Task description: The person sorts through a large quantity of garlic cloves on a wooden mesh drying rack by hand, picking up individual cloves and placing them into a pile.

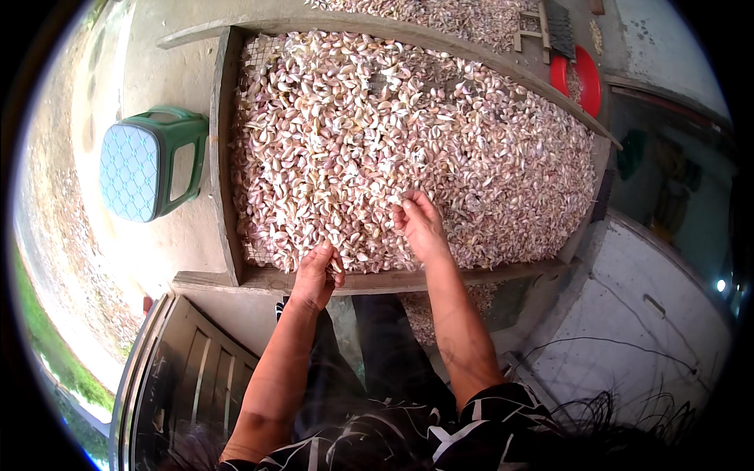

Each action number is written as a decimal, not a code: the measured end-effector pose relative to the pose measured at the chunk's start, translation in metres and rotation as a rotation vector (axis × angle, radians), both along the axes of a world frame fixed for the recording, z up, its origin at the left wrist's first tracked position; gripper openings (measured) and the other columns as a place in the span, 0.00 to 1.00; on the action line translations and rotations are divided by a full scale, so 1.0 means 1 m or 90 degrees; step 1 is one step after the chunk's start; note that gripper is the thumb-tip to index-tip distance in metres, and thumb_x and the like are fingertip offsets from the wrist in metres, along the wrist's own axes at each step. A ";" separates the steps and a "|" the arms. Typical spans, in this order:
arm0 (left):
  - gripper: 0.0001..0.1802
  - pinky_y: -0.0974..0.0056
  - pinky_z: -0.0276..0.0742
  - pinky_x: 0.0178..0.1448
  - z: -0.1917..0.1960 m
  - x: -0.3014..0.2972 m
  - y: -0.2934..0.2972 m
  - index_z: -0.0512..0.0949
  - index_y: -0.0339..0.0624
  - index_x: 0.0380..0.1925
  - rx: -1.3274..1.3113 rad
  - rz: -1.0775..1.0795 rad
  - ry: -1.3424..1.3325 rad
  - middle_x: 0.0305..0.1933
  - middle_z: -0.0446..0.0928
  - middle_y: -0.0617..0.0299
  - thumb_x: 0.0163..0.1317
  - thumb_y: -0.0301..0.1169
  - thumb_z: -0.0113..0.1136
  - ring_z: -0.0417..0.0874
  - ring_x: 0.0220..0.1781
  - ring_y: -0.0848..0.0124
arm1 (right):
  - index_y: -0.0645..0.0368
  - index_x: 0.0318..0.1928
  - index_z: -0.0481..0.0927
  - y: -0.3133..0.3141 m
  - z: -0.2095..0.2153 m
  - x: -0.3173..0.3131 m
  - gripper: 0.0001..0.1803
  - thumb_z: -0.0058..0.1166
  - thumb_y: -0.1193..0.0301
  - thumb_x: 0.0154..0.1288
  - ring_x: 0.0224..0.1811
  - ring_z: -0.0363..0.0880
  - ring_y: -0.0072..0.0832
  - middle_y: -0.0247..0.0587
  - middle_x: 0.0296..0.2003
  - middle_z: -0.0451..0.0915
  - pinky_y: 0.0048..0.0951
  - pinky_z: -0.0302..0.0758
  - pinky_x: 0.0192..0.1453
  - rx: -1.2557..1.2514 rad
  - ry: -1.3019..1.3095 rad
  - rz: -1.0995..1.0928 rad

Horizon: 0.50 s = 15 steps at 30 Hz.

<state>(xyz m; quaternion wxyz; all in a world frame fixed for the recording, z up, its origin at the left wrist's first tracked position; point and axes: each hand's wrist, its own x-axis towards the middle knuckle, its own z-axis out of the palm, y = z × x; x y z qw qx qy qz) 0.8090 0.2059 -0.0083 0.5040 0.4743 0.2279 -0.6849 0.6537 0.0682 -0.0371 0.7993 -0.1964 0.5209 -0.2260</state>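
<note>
A wide wooden-framed mesh tray (228, 157) lies before me, covered with loose garlic cloves (345, 133) in white and pale purple. At its near edge my left hand (316, 276) is closed, with a garlic clove (338, 264) showing at its fingers. Farther in and to the right, my right hand (422, 226) hovers over the cloves with thumb and fingers pinched together. A pale bit, which looks like a clove, shows at those fingertips, too small to be sure of.
To the left of the tray stands a green plastic stool (133, 169) with a pale blue seat. More cloves (463, 20) lie beyond the far rail. A red basin (587, 82) sits at the far right. Dark door panels (196, 377) are at lower left, a white panel (636, 314) at right.
</note>
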 end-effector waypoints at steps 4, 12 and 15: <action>0.13 0.72 0.61 0.19 0.003 -0.005 -0.013 0.69 0.43 0.23 -0.036 -0.030 -0.005 0.17 0.68 0.65 0.57 0.40 0.49 0.67 0.14 0.74 | 0.57 0.35 0.68 0.011 0.027 0.015 0.04 0.46 0.74 0.57 0.27 0.67 0.14 0.30 0.27 0.72 0.16 0.65 0.30 -0.060 0.016 0.054; 0.15 0.74 0.64 0.25 0.006 -0.022 -0.021 0.71 0.41 0.30 -0.017 0.036 0.047 0.24 0.71 0.66 0.60 0.41 0.43 0.70 0.24 0.77 | 0.60 0.28 0.70 0.036 0.064 0.039 0.08 0.55 0.75 0.47 0.31 0.69 0.24 0.34 0.28 0.72 0.24 0.67 0.37 -0.488 0.241 0.388; 0.16 0.71 0.68 0.31 0.017 -0.028 -0.035 0.70 0.41 0.29 0.045 0.096 0.069 0.26 0.70 0.64 0.61 0.43 0.41 0.71 0.28 0.74 | 0.59 0.30 0.72 0.052 0.067 0.041 0.12 0.58 0.74 0.40 0.39 0.69 0.34 0.39 0.37 0.70 0.32 0.67 0.43 -0.731 0.342 0.480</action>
